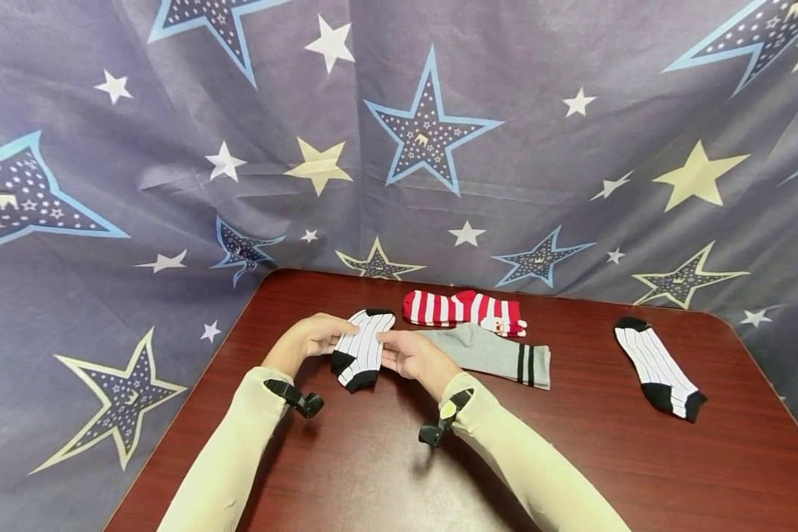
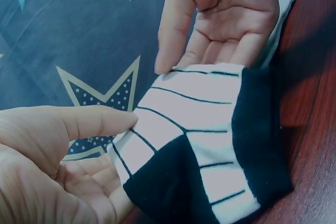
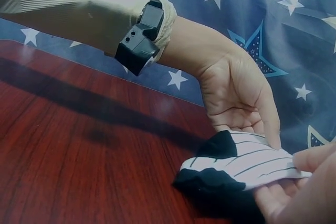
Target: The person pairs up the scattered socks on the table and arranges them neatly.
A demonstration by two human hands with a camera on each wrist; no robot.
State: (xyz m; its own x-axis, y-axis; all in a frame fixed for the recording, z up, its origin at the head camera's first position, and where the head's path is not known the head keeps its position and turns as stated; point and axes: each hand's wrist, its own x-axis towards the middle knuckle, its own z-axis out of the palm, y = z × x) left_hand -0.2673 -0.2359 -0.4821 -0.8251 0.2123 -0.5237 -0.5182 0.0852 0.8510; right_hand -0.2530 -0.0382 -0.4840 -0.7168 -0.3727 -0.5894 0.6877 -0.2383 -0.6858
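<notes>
A short white sock [image 1: 366, 341] with thin dark stripes and black toe, heel and cuff is held between both hands. My left hand [image 1: 315, 337] pinches its left edge, thumb on top and fingers beneath. On the opposite edge my right hand [image 1: 415, 356] pinches it the same way. In the left wrist view the striped sock [image 2: 194, 103] is stretched flat, its black cuff toward the table. Its black heel [image 3: 218, 145] shows beside the left hand in the right wrist view.
A red-and-white striped sock [image 1: 462, 309] lies at the back of the brown table [image 1: 372, 473]. In front of it is a grey sock [image 1: 495, 353] with black bands, partly behind the right hand. Another white striped sock [image 1: 658, 366] lies far right. A star-patterned cloth [image 1: 432, 222] hangs behind.
</notes>
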